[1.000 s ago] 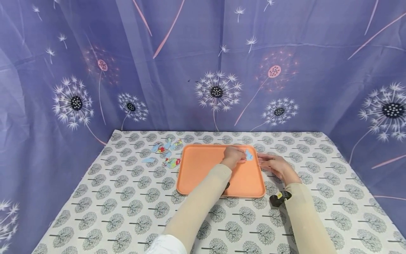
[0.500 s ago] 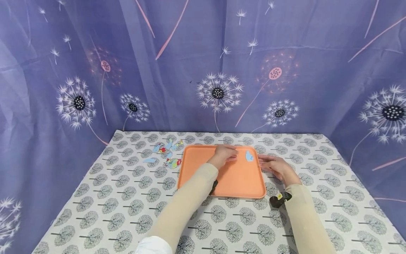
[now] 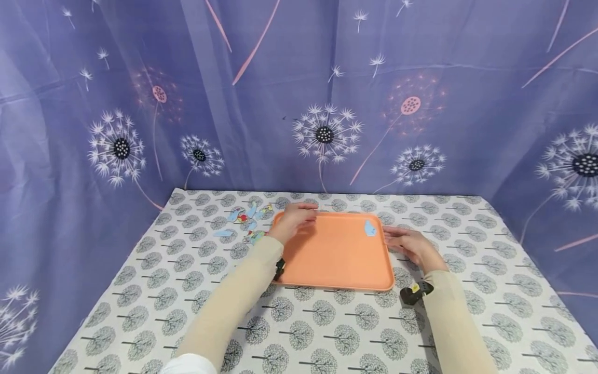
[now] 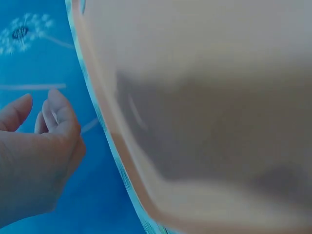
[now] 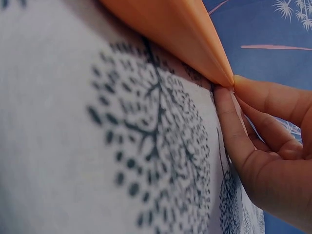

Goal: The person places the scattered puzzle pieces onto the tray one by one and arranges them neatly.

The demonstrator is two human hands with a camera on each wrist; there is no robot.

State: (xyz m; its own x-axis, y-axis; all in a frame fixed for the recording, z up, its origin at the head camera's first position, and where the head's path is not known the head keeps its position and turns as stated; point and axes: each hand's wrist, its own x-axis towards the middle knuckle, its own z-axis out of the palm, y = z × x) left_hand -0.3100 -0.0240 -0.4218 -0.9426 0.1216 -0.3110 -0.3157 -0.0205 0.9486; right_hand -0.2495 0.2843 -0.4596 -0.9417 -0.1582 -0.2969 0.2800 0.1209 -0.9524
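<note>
An orange tray point(image 3: 341, 259) lies on the table, with one light blue, irregularly shaped flat piece point(image 3: 370, 228) near its far right corner. Over the tray's left edge hangs my left hand point(image 3: 295, 218); its fingers are loosely bent and nothing shows in them in the left wrist view. Fingertips and thumb of my right hand point(image 3: 411, 246) touch the tray's right rim, fingers nearly straight, as the right wrist view also shows. Left of the tray lie several flat pieces, among them a pale blue one point(image 3: 225, 233) and a green-and-red one point(image 3: 256, 237), partly behind my left hand and sleeve.
A white tablecloth point(image 3: 299, 332) printed with grey trees covers the table. Behind it hangs a purple curtain point(image 3: 261, 130) with dandelion prints. Black wrist cameras sit at both wrists, the right one point(image 3: 413, 294) just off the tray's right side.
My left hand has let go of the light blue piece, which stays in the tray's far right corner, and has moved left across the tray. The right hand has stayed at the rim.
</note>
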